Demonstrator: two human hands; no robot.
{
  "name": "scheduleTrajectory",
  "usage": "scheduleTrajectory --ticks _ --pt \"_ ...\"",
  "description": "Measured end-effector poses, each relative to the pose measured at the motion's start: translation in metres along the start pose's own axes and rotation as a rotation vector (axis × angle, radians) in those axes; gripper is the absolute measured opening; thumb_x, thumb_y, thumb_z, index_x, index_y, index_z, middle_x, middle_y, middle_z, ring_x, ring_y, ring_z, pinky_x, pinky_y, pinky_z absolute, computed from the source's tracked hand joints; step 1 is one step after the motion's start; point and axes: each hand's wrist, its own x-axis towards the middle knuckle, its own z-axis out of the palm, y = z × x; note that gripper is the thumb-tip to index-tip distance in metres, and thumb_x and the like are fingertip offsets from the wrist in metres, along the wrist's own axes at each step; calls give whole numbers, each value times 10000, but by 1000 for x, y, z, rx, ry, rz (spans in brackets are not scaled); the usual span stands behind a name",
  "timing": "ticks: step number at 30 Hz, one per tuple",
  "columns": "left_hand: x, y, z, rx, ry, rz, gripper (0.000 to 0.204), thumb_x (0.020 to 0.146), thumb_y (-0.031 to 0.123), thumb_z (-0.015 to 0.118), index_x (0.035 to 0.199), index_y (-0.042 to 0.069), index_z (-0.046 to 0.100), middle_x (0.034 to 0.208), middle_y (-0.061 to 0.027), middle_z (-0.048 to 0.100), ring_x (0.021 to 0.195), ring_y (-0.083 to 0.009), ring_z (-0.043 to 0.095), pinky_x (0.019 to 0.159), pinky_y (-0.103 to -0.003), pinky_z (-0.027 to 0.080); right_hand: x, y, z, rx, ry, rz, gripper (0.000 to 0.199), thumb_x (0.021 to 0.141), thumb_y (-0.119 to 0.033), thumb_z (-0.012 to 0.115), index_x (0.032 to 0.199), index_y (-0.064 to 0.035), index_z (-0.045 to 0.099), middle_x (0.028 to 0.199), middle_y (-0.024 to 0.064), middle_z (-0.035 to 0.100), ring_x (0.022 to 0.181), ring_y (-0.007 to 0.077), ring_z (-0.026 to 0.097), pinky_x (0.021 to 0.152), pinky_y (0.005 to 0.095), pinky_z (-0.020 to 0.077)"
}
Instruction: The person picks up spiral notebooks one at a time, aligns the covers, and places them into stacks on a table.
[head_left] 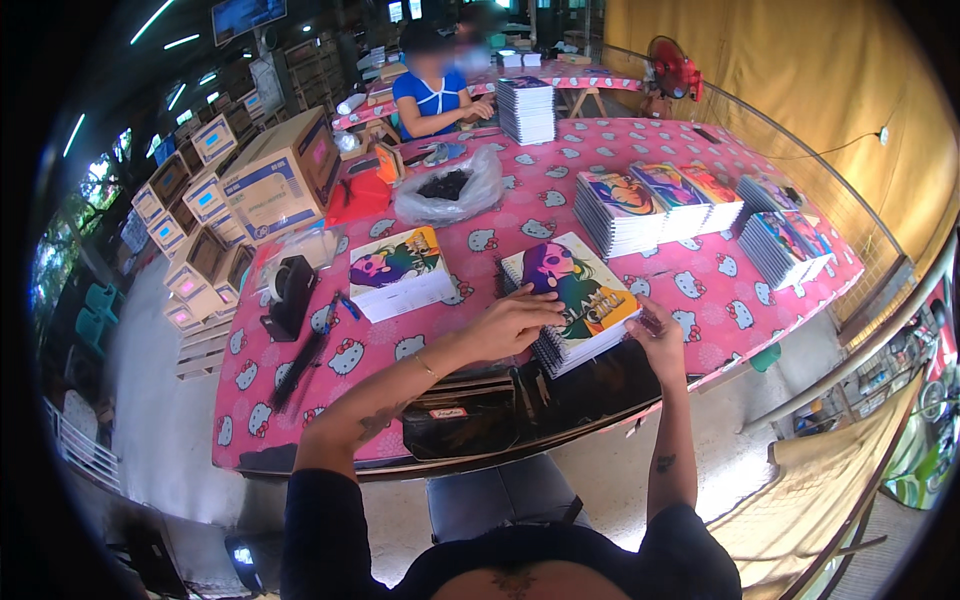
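A stack of spiral notebooks [580, 300] with a colourful cartoon cover lies at the near edge of the pink patterned table [480, 200]. My left hand [515, 318] rests flat on the cover's left side, fingers spread. At the stack's right corner, my right hand [655, 335] pinches the edge of the top notebooks. A second, smaller pile [398, 270] with a similar cover and white sheets sits to the left.
A black tape dispenser [288, 295] and a pen lie at the left. A clear bag of dark bits [448, 187] is behind. More notebook stacks [650, 205] fill the right side. A person in blue [432, 95] sits at the far end. Cardboard boxes [280, 175] are piled left.
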Motion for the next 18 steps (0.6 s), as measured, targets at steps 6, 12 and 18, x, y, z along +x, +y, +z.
scheduleTrajectory --ticks 6,12,18 --pt "-38 -28 -61 290 203 -243 383 833 75 692 1215 67 692 1277 -153 677 1203 -320 642 1039 -460 499 -20 -14 -24 -171 185 -175 487 879 -61 764 1338 7 617 1254 134 661 1073 199 628 970 351 489" --pt "-179 -99 -101 765 223 -519 348 840 61 682 1186 26 684 1154 -173 711 1050 -366 687 934 -461 550 -40 -78 10 -240 288 -395 329 908 -63 704 1232 -21 669 1203 147 679 1104 265 636 1008 377 464" --pt "-97 16 -131 793 544 -386 298 869 -20 612 1154 31 683 892 -145 626 819 -338 602 769 -437 431 -58 -123 120 -145 -99 -565 427 886 -58 731 1286 8 600 1168 167 689 1099 287 664 987 380 490"
